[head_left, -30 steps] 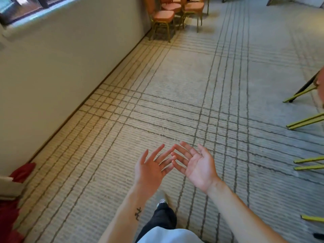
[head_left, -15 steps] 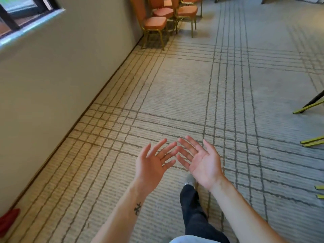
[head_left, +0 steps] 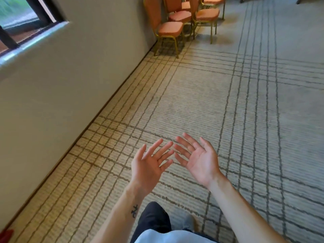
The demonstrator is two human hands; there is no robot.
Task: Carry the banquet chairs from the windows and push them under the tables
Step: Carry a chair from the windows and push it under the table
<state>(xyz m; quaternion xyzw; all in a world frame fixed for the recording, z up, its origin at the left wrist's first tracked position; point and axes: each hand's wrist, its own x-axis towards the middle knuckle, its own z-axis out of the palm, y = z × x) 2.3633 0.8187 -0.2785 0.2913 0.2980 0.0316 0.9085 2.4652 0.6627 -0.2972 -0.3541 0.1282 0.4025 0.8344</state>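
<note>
A cluster of banquet chairs with salmon-orange padded seats and backs on thin gold metal frames stands at the far end of the cream-painted wall (head_left: 78, 81), well away from the person. The nearest chair (head_left: 169, 28) is just beside the wall, its back towards the wall's far end and all its legs on the floor. A second chair (head_left: 179, 16) is packed in right behind it, and a third chair (head_left: 206, 14) stands one place further out from the wall, with more seats of the same kind partly cut off by the frame's top edge. Neither hand touches any chair. The left hand (head_left: 146, 168) and the right hand (head_left: 199, 160) are raised in front of the body, out from the wall over the carpet, fingers straight and spread, palms turned up and inwards, holding nothing. Their fingertips come close together, though whether they meet cannot be told. A small dark tattoo (head_left: 134, 210) marks the inside of the left forearm. Below the hands show a dark trouser leg (head_left: 154, 218), a grey shoe (head_left: 188, 221) and the hem of a pale top (head_left: 166, 236). The beige carpet (head_left: 201, 102), crossed with dark grid lines, runs from the foot of the wall outward. A dark-framed window (head_left: 21, 20) is set high in the wall at its near end, and something red (head_left: 6, 234) lies at the wall's foot by the frame's lower corner.
</note>
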